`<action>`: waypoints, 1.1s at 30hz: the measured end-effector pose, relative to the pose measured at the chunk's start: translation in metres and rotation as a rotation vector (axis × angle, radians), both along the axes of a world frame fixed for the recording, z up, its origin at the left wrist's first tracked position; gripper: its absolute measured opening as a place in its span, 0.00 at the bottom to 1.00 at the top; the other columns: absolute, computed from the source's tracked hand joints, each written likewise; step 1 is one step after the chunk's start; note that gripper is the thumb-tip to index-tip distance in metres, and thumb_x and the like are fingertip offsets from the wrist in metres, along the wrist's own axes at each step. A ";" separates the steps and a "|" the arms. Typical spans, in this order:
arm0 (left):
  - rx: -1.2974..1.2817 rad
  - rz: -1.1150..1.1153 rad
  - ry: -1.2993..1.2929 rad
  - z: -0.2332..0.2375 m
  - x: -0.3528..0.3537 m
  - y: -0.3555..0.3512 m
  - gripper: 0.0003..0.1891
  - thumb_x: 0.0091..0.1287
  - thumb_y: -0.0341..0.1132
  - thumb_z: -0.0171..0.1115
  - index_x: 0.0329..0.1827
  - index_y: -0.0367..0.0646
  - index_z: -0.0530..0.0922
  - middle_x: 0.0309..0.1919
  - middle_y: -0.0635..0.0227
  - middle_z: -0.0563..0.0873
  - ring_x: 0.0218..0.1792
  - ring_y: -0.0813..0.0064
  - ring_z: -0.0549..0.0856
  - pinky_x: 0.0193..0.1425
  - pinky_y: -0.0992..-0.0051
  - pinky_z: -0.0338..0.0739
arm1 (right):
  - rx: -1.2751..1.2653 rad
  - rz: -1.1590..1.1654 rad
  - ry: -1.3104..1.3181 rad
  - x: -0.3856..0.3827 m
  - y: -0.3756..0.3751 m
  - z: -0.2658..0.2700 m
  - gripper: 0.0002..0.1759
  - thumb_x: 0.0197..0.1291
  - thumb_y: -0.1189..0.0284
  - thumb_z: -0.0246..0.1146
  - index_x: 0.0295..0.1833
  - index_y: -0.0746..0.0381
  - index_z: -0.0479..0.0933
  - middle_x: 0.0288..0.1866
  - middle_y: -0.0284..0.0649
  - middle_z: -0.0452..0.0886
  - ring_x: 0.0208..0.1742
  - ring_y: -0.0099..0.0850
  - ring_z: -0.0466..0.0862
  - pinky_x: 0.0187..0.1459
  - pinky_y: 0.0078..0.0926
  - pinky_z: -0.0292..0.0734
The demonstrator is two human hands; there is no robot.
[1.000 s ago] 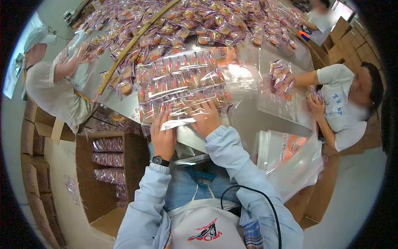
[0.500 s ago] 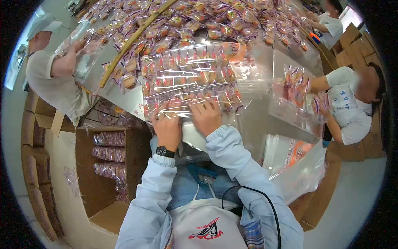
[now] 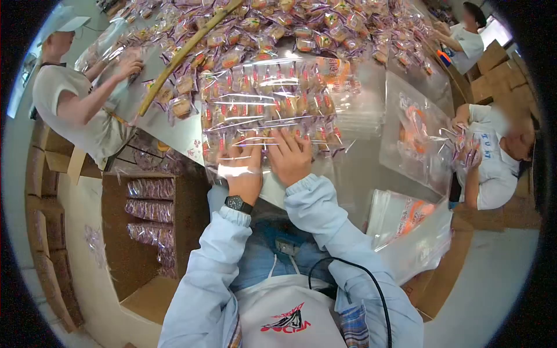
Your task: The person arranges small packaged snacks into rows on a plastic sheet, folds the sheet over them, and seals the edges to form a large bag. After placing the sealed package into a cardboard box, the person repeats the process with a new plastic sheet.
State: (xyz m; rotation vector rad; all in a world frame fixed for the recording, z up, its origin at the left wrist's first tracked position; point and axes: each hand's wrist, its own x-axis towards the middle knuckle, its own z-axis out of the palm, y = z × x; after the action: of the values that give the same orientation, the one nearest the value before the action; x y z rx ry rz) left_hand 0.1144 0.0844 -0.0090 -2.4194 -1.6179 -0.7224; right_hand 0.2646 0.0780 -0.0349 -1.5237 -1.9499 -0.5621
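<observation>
A large clear plastic bag (image 3: 268,96) lies flat in front of me, holding rows of small wrapped cakes (image 3: 246,110). On its near edge rests my left hand (image 3: 242,168), a black watch at the wrist, fingers stretched forward over the closest row. Beside it, my right hand (image 3: 289,158) lies with its fingers extended on the same row. Neither hand is wrapped around anything. Glare on the film partly hides the left fingertips. Orange print (image 3: 336,72) shows at the bag's far right part.
Loose wrapped cakes (image 3: 278,23) heap at the back, near a wooden stick (image 3: 185,58). Flat printed bags (image 3: 406,226) lie at right. An open carton (image 3: 139,267) with packed bags stands at lower left. Co-workers stand left (image 3: 72,110), right (image 3: 493,151) and far right (image 3: 467,40).
My left hand has shifted slightly right, its fingers reaching further over the row. The right co-worker has drawn packets back from the printed bags. The left co-worker's arm reaches further over the table.
</observation>
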 end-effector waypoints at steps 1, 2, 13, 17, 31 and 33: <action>-0.003 0.008 0.002 0.004 0.001 0.002 0.23 0.65 0.31 0.62 0.64 0.55 0.83 0.65 0.75 0.87 0.68 0.64 0.79 0.75 0.46 0.57 | -0.022 0.018 0.043 -0.001 0.001 0.005 0.20 0.58 0.68 0.70 0.56 0.58 0.85 0.67 0.37 0.86 0.67 0.36 0.84 0.65 0.48 0.72; -0.065 -0.003 0.060 0.005 -0.001 0.001 0.25 0.65 0.32 0.63 0.68 0.54 0.82 0.68 0.71 0.84 0.70 0.62 0.78 0.77 0.43 0.55 | -0.044 0.036 0.083 0.000 0.000 0.010 0.19 0.58 0.67 0.70 0.56 0.59 0.85 0.67 0.38 0.85 0.68 0.36 0.83 0.67 0.48 0.71; 0.155 -0.316 -0.083 -0.004 0.011 -0.030 0.30 0.65 0.38 0.72 0.71 0.42 0.78 0.69 0.57 0.81 0.72 0.49 0.75 0.81 0.46 0.60 | -0.084 0.180 0.168 0.072 -0.092 0.048 0.28 0.57 0.70 0.74 0.65 0.58 0.81 0.67 0.43 0.82 0.69 0.44 0.78 0.69 0.46 0.71; 0.105 -0.311 -0.079 0.012 0.046 -0.031 0.31 0.67 0.42 0.71 0.74 0.46 0.77 0.70 0.61 0.81 0.72 0.52 0.75 0.81 0.51 0.63 | -0.100 -0.107 0.156 0.090 -0.076 0.072 0.28 0.58 0.71 0.74 0.67 0.55 0.82 0.67 0.40 0.83 0.67 0.42 0.80 0.66 0.42 0.71; 0.056 -0.159 -0.059 -0.006 0.083 -0.019 0.25 0.63 0.54 0.72 0.64 0.64 0.85 0.72 0.71 0.81 0.75 0.54 0.70 0.81 0.31 0.47 | 0.038 0.011 0.575 0.105 -0.064 0.022 0.25 0.55 0.89 0.63 0.57 0.61 0.89 0.55 0.47 0.90 0.63 0.47 0.87 0.62 0.40 0.82; 0.069 -0.148 -0.042 -0.013 0.082 -0.013 0.25 0.62 0.53 0.72 0.63 0.66 0.85 0.71 0.71 0.82 0.74 0.54 0.71 0.81 0.32 0.49 | 0.064 0.016 0.587 0.105 -0.064 0.019 0.27 0.54 0.91 0.61 0.57 0.63 0.88 0.55 0.49 0.90 0.62 0.48 0.88 0.62 0.40 0.83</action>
State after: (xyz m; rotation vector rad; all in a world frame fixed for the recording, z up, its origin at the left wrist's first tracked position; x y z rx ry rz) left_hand 0.1968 0.0714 -0.0222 -2.5102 -1.4142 -0.8432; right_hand 0.3694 0.0137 -0.0163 -1.4272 -1.4738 -0.1382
